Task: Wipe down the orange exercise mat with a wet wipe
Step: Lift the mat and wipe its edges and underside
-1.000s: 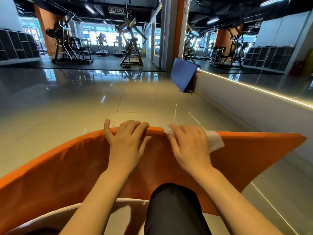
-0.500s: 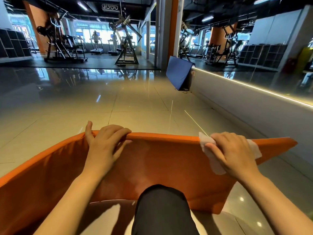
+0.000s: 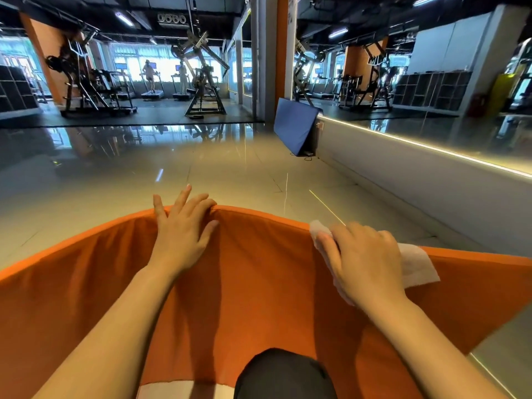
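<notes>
Glossy grey tile makes up the floor [image 3: 115, 182], which runs back to a row of gym machines [image 3: 95, 87] under bright windows. Along the right side stands a low pale wall [image 3: 417, 191] with a lit strip on its top edge, and a blue pad [image 3: 293, 129] leans against its far end.

Across the lower half of the view spreads the orange exercise mat [image 3: 259, 283], its upper edge lifted and curving from the left border to the right border, with the cloth sagging in soft folds toward the person. A dark-clad knee [image 3: 283, 375] shows at the bottom, in front of the mat.

At the top edge left of centre lies the left hand [image 3: 181, 234]. Its fingers [image 3: 184, 194] are spread wide and mostly straight, reaching over the hem, while the thumb lies on the near face of the fabric. Whether the farther fingertips hook behind the edge cannot be told.

Well to the right along the same edge is the right hand [image 3: 365, 263], palm down, pressing the wet wipe [image 3: 417, 266] flat against the mat. The white wipe lies under the palm and the loosely bent fingers; one corner pokes out past the index finger at the hem, and a broader flap sticks out on the far right side of the hand.
</notes>
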Demonstrator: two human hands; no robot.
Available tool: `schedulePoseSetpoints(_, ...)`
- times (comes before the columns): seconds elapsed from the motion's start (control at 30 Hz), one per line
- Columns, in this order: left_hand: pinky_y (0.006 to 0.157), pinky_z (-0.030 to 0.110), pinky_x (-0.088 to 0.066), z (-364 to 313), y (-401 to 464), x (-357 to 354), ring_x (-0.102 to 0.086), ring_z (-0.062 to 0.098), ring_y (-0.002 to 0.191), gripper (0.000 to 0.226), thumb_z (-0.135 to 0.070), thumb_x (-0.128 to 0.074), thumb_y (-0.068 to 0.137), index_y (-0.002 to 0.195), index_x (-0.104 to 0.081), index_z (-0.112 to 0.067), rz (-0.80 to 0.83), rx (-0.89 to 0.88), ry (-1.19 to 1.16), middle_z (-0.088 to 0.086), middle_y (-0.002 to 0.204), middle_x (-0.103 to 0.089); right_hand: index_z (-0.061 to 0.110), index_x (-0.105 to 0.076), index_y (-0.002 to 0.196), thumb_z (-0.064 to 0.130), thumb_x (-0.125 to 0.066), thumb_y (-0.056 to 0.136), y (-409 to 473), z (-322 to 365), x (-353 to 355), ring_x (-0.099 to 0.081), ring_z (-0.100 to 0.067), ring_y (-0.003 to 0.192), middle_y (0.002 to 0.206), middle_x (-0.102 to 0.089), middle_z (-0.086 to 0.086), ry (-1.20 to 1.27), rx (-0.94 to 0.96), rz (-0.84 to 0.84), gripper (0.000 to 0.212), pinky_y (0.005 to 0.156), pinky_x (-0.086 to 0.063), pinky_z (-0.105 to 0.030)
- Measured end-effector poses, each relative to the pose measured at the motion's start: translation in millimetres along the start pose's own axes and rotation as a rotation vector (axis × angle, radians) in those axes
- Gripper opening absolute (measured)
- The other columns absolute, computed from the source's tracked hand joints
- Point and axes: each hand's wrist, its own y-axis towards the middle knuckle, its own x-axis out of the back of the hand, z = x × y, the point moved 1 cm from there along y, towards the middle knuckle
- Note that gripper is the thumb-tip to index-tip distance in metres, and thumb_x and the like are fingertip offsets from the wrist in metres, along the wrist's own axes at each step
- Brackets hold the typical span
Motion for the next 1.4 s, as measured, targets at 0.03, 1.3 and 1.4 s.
schedulePoseSetpoints(0.03,0.111,0.059,0.011,4,2,-2,-0.026,0.031,0.147,0.058,-0.053,-0.031,0.094,0.132,-0.057,-0.018,-0.011,-0.020,-0.010,0.007,0.144,-0.053,0.022,-0.064,0.079,0.044,-0.033,0.097,2,7,-5,-0.056,-0.023,0.057,0.065,-0.058,0.002,-0.001,0.008,-0.006,0.043,0.060,-0.027,-0.029)
schedulePoseSetpoints(1.3,0.115,0.063,-0.004,27,-5,-13,-0.035,0.031,0.139,0.042,-0.032,-0.043,0.092,0.133,-0.047,-0.026,-0.079,-0.255,-0.089,0.004,0.129,-0.059,0.014,-0.051,0.138,0.032,-0.037,0.094,27,112,-57,-0.054,-0.025,0.114,0.125,-0.059,-0.004,0.207,0.105,0.050,0.050,0.104,-0.036,-0.038)
schedulePoseSetpoints(1.4,0.118,0.058,0.001,24,-9,-16,-0.036,0.031,0.137,0.042,-0.028,-0.044,0.089,0.131,-0.049,-0.025,-0.101,-0.296,-0.090,0.002,0.128,-0.056,0.013,-0.054,0.137,0.029,-0.046,0.092,16,75,-61,-0.053,-0.027,0.113,0.122,-0.059,-0.007,0.182,0.218,-0.032,0.049,0.104,-0.033,-0.039)
